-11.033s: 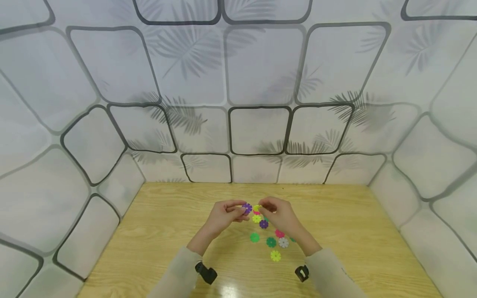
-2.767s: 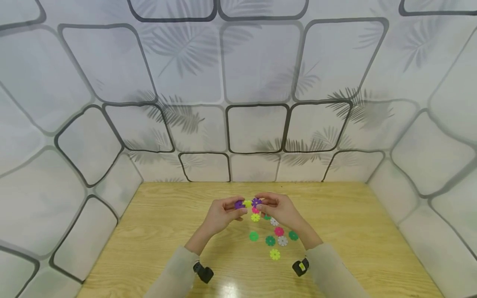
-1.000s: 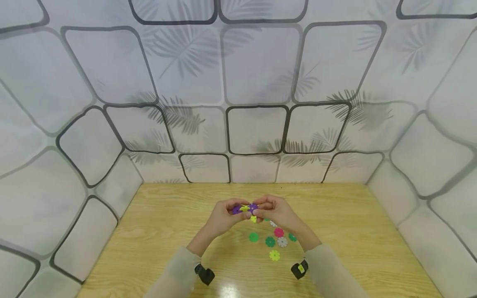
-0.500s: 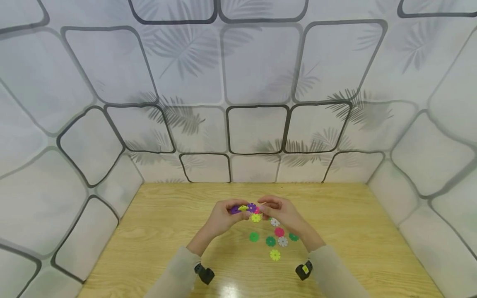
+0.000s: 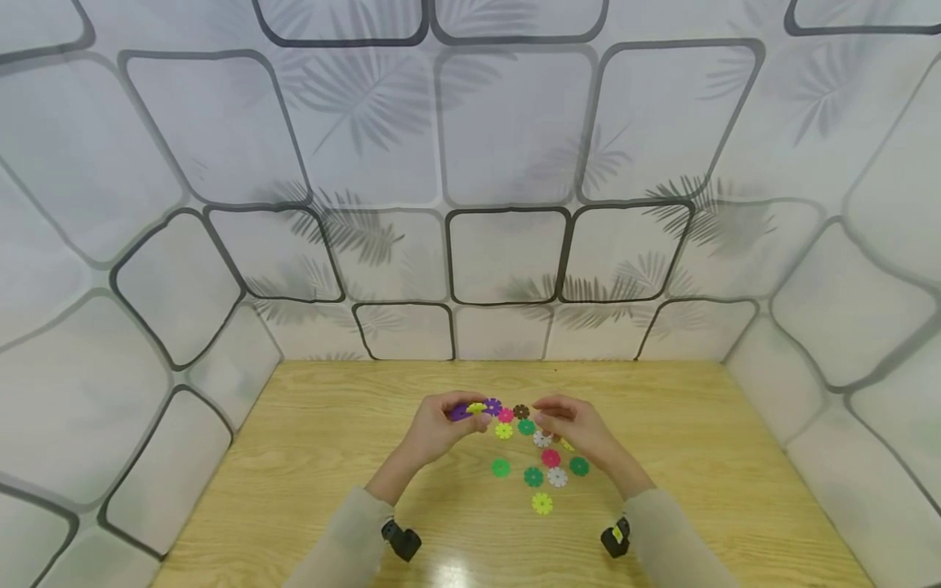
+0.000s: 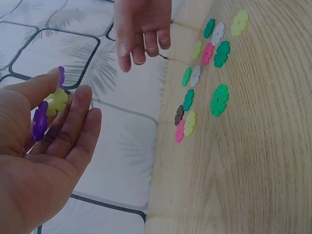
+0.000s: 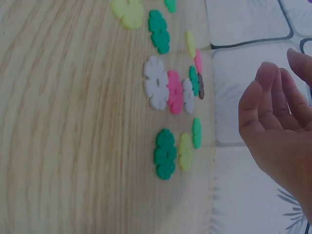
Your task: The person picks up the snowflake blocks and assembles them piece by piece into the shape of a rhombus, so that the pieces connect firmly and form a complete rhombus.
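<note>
My left hand [image 5: 435, 426] pinches a short chain of interlocking flower discs above the table. In the left wrist view it has a purple disc [image 6: 40, 122], a yellow disc [image 6: 56, 101] and another purple disc [image 6: 61, 76], joined edge to edge, with the thumb on one side and the fingers on the other. My right hand [image 5: 577, 426] hovers over the right part of the loose discs. Its fingers are loosely bent with nothing between them in the right wrist view. Close to its fingertips lie a brown disc [image 5: 521, 412] and a green disc [image 5: 526, 427].
Several loose discs lie flat on the wooden table [image 5: 353, 457], among them a pink disc [image 5: 550, 458], a white disc [image 5: 557, 477], a light green disc [image 5: 501, 468] and a yellow disc [image 5: 541, 504]. A patterned wall covering [image 5: 507, 253] stands behind and at both sides.
Eleven seconds ago my hands held separate purple and yellow discs; later a second purple disc joined them. Since one second ago my right hand has let go of the chain and moved right.
</note>
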`<state>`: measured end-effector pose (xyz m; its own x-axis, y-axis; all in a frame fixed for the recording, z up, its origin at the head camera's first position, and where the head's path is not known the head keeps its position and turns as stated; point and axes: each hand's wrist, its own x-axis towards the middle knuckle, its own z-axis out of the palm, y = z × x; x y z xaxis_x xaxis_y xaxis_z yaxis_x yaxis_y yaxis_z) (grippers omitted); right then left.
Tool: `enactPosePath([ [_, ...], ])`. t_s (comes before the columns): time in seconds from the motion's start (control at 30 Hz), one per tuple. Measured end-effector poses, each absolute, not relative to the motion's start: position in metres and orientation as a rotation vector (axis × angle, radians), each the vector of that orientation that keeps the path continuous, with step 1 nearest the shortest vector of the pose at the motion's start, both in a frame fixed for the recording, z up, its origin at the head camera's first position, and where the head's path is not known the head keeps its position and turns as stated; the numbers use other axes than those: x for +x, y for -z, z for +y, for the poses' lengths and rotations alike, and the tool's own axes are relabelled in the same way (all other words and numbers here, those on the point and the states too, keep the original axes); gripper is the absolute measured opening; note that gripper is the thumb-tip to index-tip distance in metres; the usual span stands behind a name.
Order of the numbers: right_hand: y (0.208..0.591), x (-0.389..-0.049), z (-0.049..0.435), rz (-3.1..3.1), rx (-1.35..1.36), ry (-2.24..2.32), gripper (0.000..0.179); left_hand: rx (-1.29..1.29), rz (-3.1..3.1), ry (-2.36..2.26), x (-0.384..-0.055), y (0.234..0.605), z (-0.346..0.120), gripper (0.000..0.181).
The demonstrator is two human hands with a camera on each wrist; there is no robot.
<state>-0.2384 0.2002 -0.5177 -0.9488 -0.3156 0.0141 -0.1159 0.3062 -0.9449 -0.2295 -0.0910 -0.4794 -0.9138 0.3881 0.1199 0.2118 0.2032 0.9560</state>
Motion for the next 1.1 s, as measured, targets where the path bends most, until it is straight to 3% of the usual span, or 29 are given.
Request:
enactPosePath([
  [1.1,0.559,-0.248,0.216,2.541,-0.318,1.461,0.037,0.582,2.295,-1.854,-0.229,0.477,-0.090,0.034],
])
